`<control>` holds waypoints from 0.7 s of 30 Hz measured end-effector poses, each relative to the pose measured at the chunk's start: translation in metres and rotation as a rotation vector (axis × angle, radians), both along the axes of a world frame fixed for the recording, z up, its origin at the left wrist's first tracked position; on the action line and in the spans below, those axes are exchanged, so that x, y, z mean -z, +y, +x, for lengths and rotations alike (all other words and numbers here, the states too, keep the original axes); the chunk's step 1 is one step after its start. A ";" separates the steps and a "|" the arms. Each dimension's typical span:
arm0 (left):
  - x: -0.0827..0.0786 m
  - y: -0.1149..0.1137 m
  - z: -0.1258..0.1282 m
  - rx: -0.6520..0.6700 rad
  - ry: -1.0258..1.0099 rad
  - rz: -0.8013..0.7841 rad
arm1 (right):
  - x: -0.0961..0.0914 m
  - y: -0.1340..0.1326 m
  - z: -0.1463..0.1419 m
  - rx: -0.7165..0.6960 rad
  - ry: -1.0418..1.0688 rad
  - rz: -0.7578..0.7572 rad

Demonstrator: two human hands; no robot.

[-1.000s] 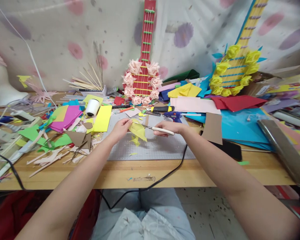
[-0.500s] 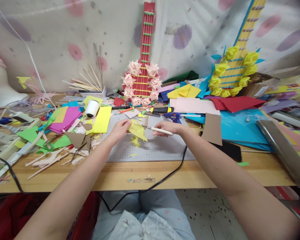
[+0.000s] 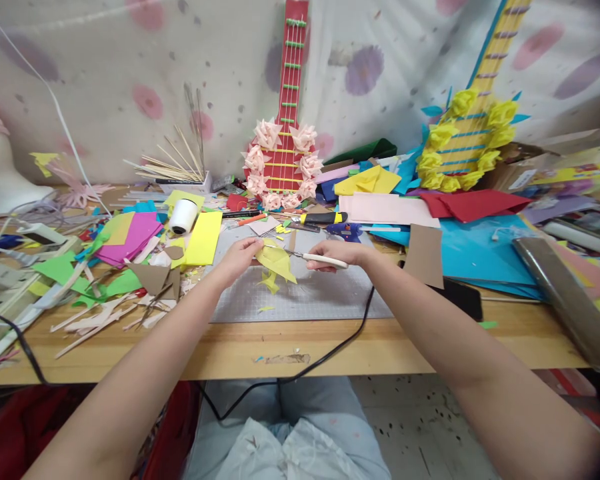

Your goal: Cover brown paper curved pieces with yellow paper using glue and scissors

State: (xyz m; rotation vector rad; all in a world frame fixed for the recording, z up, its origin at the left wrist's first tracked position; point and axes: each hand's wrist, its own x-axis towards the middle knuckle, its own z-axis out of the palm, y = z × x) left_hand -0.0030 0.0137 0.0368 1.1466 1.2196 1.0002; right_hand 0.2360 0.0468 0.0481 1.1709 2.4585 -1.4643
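My left hand (image 3: 239, 256) pinches a yellow piece of foam sheet (image 3: 279, 262) and holds it just above the grey cutting mat (image 3: 325, 297). My right hand (image 3: 336, 254) is closed on white-handled scissors (image 3: 316, 257), whose blades reach left into the yellow piece's top edge. A small yellow offcut (image 3: 269, 283) lies on the mat under the piece.
Coloured foam sheets, scraps and strips cover the wooden table (image 3: 290, 347). A red toy guitar (image 3: 283, 150) and a yellow one (image 3: 467, 143) lean on the wall. A utility knife (image 3: 324, 218), glue gun (image 3: 347, 231), white spool (image 3: 184, 216) and black cable (image 3: 330, 350) lie nearby.
Both hands stay nearly in place over the mat. The yellow piece has tilted slightly and the scissors shifted a little along its top edge.
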 end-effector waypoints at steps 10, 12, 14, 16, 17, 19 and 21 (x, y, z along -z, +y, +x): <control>-0.001 0.001 0.001 0.023 0.039 0.004 | -0.004 -0.002 0.002 0.041 -0.011 -0.005; 0.000 0.001 0.001 0.006 0.047 0.021 | -0.004 -0.002 0.002 0.037 -0.014 -0.009; 0.002 0.001 0.000 -0.032 0.048 0.045 | -0.004 -0.001 0.003 0.026 -0.021 -0.008; 0.004 0.002 -0.003 -0.081 0.036 0.057 | -0.004 -0.001 0.007 0.014 -0.034 0.003; 0.005 0.003 -0.005 -0.108 0.023 0.054 | -0.004 -0.001 0.009 0.013 -0.041 0.011; 0.008 0.003 -0.009 -0.171 -0.021 0.032 | -0.003 -0.002 0.014 0.043 -0.057 0.043; 0.013 0.004 -0.012 -0.235 -0.089 0.019 | 0.000 -0.004 0.017 0.122 -0.084 0.124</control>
